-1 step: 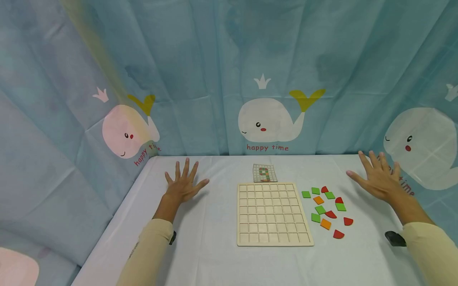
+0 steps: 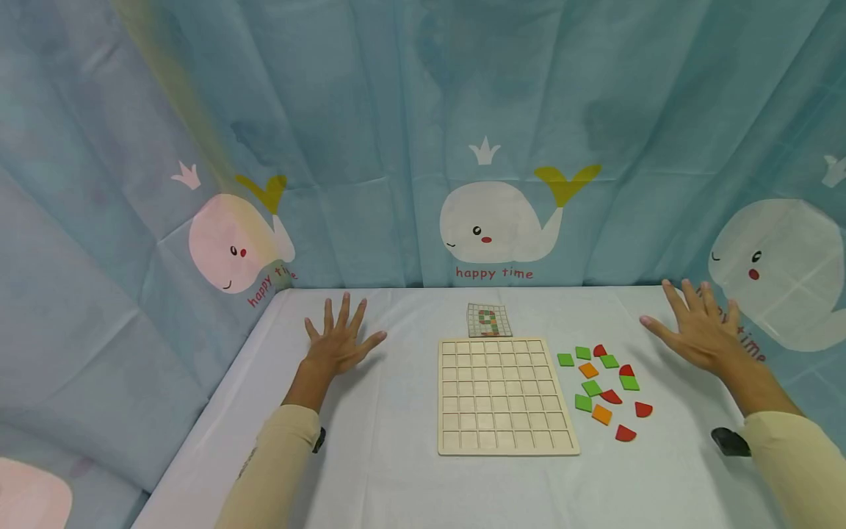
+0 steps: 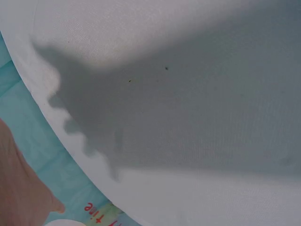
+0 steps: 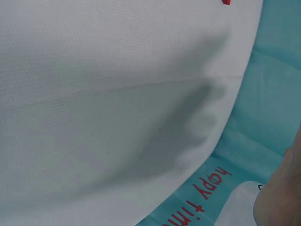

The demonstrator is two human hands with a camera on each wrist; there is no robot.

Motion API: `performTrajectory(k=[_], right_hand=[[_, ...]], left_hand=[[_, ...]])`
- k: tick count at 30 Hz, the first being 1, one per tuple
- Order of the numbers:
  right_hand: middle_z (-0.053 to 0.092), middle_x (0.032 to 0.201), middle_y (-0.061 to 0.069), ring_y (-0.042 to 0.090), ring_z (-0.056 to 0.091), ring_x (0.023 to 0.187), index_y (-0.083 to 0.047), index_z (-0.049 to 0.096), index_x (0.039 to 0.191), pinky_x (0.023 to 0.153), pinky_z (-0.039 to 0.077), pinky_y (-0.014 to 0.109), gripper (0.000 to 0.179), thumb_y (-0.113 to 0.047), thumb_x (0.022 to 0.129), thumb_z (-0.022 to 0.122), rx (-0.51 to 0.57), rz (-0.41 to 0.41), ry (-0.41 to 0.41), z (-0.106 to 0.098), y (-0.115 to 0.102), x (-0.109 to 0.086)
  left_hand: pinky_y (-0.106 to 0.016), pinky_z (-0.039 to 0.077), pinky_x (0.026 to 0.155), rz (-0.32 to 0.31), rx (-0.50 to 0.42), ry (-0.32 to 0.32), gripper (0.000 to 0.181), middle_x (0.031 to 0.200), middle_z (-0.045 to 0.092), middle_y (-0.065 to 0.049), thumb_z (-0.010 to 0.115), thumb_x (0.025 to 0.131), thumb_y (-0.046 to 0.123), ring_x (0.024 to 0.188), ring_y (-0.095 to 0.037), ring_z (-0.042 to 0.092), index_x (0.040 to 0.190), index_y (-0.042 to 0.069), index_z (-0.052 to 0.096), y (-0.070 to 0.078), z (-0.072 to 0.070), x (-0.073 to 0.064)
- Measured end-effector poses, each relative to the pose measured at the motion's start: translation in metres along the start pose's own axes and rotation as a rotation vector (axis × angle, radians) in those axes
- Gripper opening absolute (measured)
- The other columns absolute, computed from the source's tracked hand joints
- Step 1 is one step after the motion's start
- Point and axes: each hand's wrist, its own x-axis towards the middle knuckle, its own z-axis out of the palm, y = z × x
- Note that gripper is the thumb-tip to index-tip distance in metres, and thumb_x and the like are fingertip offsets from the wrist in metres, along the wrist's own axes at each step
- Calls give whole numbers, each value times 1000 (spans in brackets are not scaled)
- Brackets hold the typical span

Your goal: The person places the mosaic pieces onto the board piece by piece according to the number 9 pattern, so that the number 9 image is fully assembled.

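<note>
My left hand (image 2: pixel 335 345) hovers over the white table to the left, fingers spread and straight, holding nothing. On the far right my right hand (image 2: pixel 702 332) is held the same way, also with nothing in it. Between them lies a pale wooden board (image 2: pixel 506 453) with a grid of square recesses, all bare. Just behind the board is a small pattern card (image 2: pixel 489 320) showing a 9-like figure in red, green and orange. Nearest the right hand are scattered flat pieces: green squares (image 2: pixel 565 360), orange squares (image 2: pixel 601 415) and red quarter-circles (image 2: pixel 626 433).
A blue curtain (image 2: pixel 370 147) printed with whales hangs behind the table (image 2: pixel 396 485) and along its sides. In the right wrist view a red piece (image 4: pixel 226 2) shows at the top edge. Shadows of both hands fall on the tablecloth (image 3: pixel 211 197).
</note>
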Motion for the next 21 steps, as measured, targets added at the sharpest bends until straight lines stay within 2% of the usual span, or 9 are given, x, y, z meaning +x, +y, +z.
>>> performTrajectory(k=[5,9,17,21], right_hand=[[-2,169,38,56,-20,155,-8,-4,169,115,-19,86,103,-67,103,49,19,-3,1,1,2,-1],[0,170,37,56,-17,156,-8,0,170,115,-18,87,101,-67,103,48,38,-6,20,1,2,-3],[9,170,36,64,2,153,-6,13,169,113,-8,92,96,-63,103,54,77,-17,35,1,-8,-10],[18,167,37,64,14,151,-4,19,168,108,4,97,94,-62,102,54,91,-13,26,2,-13,-14]], left_hand=[[-89,-10,116,6,-11,5,97,178,-10,-15,35,101,79,160,-50,-15,173,22,3,0,0,1],[-89,-3,118,25,-27,41,97,178,-6,-17,38,101,78,161,-51,-8,173,21,7,0,0,1],[-80,23,122,106,-130,127,95,175,13,-23,50,101,73,158,-51,16,171,16,19,3,4,1],[-73,34,122,125,-246,121,96,170,25,-23,55,100,70,154,-49,26,170,12,23,9,6,2]])
